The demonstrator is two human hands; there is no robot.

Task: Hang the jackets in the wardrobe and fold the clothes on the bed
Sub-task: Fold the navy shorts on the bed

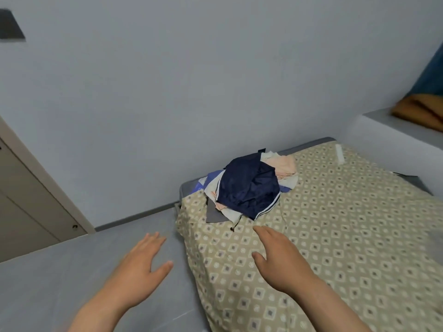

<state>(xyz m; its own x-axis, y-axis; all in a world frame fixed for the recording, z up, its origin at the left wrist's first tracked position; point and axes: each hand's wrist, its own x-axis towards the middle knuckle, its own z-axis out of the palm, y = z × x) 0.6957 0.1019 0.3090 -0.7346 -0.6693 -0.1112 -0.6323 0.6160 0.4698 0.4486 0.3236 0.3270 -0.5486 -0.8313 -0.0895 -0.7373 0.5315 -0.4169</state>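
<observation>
A heap of clothes lies at the far left corner of the bed (347,236), which has a beige diamond-patterned cover. On top is a navy jacket (249,185) with white stripes; peach, white and lilac garments (282,167) stick out under it. My right hand (280,255) is stretched out flat over the cover, a short way in front of the heap, holding nothing. My left hand (141,262) hovers with straight fingers over the grey floor left of the bed, also holding nothing.
A beige door or wardrobe panel (28,192) stands at the left. Grey floor (72,271) runs along the bed's left side up to the white wall. At the right, a white ledge (383,121) carries an orange cloth (419,111) below a blue curtain (431,73).
</observation>
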